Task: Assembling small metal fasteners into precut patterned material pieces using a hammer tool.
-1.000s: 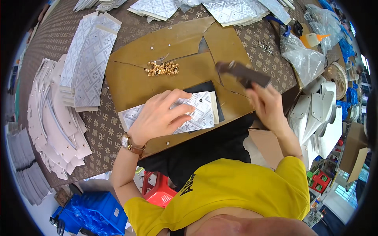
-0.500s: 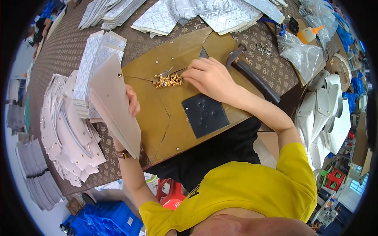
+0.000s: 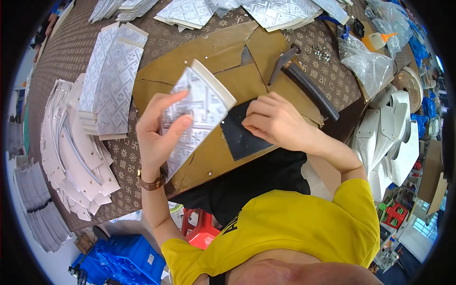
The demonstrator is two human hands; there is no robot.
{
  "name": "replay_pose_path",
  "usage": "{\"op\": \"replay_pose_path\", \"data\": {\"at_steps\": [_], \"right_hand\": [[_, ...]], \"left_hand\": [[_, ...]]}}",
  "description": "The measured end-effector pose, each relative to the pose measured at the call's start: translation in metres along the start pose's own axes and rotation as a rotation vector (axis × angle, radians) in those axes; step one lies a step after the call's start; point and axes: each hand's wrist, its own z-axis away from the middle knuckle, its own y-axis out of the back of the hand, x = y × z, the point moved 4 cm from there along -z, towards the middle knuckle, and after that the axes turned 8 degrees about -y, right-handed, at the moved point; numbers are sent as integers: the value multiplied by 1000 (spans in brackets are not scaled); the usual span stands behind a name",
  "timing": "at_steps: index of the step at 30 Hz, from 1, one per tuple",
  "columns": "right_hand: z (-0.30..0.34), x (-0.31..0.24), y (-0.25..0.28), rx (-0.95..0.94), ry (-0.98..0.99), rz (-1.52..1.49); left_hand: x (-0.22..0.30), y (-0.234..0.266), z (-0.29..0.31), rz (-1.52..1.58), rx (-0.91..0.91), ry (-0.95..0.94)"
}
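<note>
My left hand (image 3: 159, 130) grips a stiff curved panel (image 3: 202, 107), its silver-white patterned face turned up, thumb and forefinger lying on that face. The panel is tilted above a brown board (image 3: 237, 83). My right hand (image 3: 280, 121) is closed in a pinch just over a black square pad (image 3: 240, 142); whatever sits between the fingertips is too small to make out. A hammer (image 3: 308, 90) with a dark handle lies beyond that hand. The held panel covers the spot where small gold-coloured fittings lay.
Patterned panels (image 3: 114, 80) are stacked at left, beside pale pieces with metal studs (image 3: 78, 152). More panels (image 3: 280, 14) line the far side. At right are a plastic bag (image 3: 368, 61), a glue bottle (image 3: 375, 41), small metal bits (image 3: 321, 53) and white shaped pieces (image 3: 387, 137).
My left hand has swung the panel rightward and turned it, so its patterned face shows instead of the plain one. My right hand has left the gold fittings and come nearer, over the black pad.
</note>
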Motion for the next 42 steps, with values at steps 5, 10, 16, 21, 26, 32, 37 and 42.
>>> {"op": "replay_pose_path", "data": {"at_steps": [5, 10, 16, 21, 26, 32, 37, 42], "right_hand": [[17, 16, 20, 107, -121, -194], [37, 29, 25, 129, -658, -806], [39, 30, 5, 45, -548, -667], [34, 34, -1, 66, -562, -695], [31, 34, 0, 74, -576, -698], [30, 36, -3, 61, -619, -696], [29, 37, -2, 69, -587, -608], [30, 39, -5, 75, -567, -581]], "left_hand": [[6, -38, -1, -255, -145, -155], [2, -66, 5, -363, -222, -109], [-3, -69, 5, -456, -249, -107], [-6, -68, 6, -434, -256, -46], [-7, -67, 6, -442, -243, -42], [-7, -68, 6, -457, -236, -38], [-7, -69, 6, -488, -257, 7], [-6, -71, 8, -578, -339, -120]]}}
